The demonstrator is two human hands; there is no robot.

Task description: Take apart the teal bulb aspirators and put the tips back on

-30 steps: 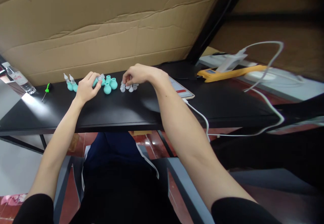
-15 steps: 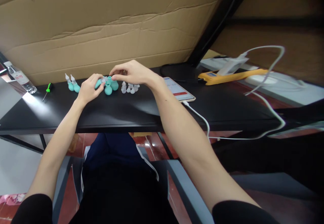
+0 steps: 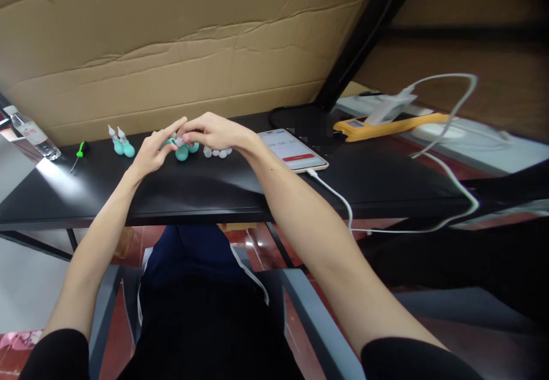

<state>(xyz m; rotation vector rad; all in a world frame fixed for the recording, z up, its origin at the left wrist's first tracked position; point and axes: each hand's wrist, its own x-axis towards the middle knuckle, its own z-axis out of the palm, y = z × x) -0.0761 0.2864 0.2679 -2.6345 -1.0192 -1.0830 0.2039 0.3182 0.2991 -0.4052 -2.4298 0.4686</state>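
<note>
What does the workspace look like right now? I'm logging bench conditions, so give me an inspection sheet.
Surface: black table, glare patch at left.
Job's things: teal bulbs; clear tips; two assembled bulbs.
Clutter: green screwdriver, water bottle, phone, yellow device.
Hands: left hand and right hand meet on a small clear tip.
Cables: white cable in phone.
Surroundings: cardboard sheet.

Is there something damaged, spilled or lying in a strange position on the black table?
Nothing is spilled or broken. The only untidy thing is the white cable from the phone, which hangs over the front edge of the table. The teal bulbs stand upright.
</note>
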